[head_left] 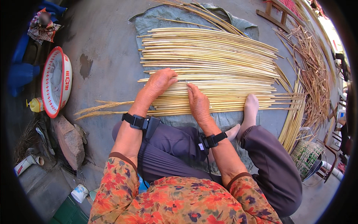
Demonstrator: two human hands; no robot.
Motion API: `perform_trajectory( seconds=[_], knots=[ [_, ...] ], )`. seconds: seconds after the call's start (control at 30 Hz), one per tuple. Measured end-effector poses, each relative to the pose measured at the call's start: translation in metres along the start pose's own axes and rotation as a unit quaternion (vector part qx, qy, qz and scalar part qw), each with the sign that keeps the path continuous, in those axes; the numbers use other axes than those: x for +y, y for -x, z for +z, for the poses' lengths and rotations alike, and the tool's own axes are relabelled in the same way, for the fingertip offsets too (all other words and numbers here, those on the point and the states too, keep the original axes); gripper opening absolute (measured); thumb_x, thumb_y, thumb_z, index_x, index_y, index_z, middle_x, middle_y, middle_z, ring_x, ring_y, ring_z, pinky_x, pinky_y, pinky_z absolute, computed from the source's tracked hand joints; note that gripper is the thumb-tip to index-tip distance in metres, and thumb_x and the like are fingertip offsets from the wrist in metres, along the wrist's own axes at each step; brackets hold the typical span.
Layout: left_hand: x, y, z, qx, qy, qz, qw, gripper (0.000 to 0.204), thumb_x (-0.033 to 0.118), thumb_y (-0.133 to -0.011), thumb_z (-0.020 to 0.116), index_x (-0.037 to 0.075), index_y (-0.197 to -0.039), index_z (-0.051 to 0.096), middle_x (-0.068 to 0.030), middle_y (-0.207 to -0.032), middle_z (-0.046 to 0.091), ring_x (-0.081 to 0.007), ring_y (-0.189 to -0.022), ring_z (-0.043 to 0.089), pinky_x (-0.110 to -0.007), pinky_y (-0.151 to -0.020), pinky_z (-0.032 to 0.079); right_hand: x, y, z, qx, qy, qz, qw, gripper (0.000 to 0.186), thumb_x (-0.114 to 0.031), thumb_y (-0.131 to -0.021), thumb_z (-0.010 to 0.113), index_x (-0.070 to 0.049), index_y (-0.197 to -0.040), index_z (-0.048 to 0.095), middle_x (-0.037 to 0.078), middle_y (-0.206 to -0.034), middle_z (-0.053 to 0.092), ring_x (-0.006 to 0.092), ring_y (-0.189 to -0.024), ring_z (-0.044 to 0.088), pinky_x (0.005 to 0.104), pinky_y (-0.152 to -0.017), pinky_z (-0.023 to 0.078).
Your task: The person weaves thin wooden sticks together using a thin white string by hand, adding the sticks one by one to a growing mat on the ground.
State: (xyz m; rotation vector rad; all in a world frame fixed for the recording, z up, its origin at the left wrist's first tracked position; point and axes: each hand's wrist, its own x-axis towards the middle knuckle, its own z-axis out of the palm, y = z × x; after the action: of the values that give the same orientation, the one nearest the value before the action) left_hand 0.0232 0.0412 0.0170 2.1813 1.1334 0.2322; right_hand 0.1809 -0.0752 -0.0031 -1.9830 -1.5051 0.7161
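A row of long pale-yellow stalks [209, 56] lies side by side before me on a grey-green sheet [149, 20]. Over the left part of the row, my left hand [161, 81] is closed, its thumb and fingers bent together; whatever they pinch is too small to make out. My right hand [198, 101] is just to its right, above the nearer stalks. Between its thumb and forefinger it pinches a thin pointed thing like a needle [187, 82]. The two hands are apart. My foot [251, 104] rests on the right end of the nearest stalks.
A red-rimmed white enamel basin [67, 80] leans at left beside a yellow bottle [35, 105] and a large stone [69, 142]. Dry husks [311, 71] are heaped at right. A woven basket [306, 158] stands nearer, and a wooden stool [274, 16] lies at far right.
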Motion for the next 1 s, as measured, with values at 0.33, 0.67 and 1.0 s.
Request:
perform_trajectory(
  seconds=[0.33, 0.67, 1.0],
  knots=[
    [-0.0098, 0.0006, 0.0076, 0.044, 0.059, 0.005, 0.997, 0.019, 0.018, -0.083, 0.069, 0.004, -0.096, 0.07, -0.0111, -0.091, 0.068, -0.0315, -0.087, 0.065, -0.04, -0.076, 0.052, -0.009, 0.0028, -0.0019, -0.008, 0.048, -0.001, 0.999, 0.026, -0.017, -0.095, 0.056, -0.013, -0.12, 0.062, 0.016, -0.091, 0.07, 0.0345, -0.076, 0.068, 0.0422, -0.066, 0.054],
    [-0.0092, 0.0012, 0.0072, 0.041, 0.07, -0.007, 0.997, 0.019, 0.016, -0.084, 0.069, 0.003, -0.097, 0.069, -0.0107, -0.092, 0.068, -0.0294, -0.086, 0.065, -0.037, -0.076, 0.052, -0.0085, 0.001, -0.0061, -0.028, 0.04, 0.005, 0.999, 0.028, -0.015, -0.095, 0.056, -0.012, -0.122, 0.061, 0.019, -0.091, 0.069, 0.0358, -0.079, 0.067, 0.0424, -0.068, 0.054],
    [-0.0105, 0.001, 0.0088, 0.038, 0.057, -0.014, 0.998, 0.019, 0.017, -0.084, 0.069, 0.004, -0.098, 0.07, -0.0093, -0.093, 0.068, -0.0287, -0.086, 0.066, -0.037, -0.076, 0.052, -0.008, 0.0009, -0.0069, -0.036, 0.029, 0.007, 0.999, 0.029, -0.013, -0.094, 0.057, -0.012, -0.123, 0.061, 0.02, -0.093, 0.068, 0.0369, -0.08, 0.067, 0.0428, -0.069, 0.054]
  ],
)
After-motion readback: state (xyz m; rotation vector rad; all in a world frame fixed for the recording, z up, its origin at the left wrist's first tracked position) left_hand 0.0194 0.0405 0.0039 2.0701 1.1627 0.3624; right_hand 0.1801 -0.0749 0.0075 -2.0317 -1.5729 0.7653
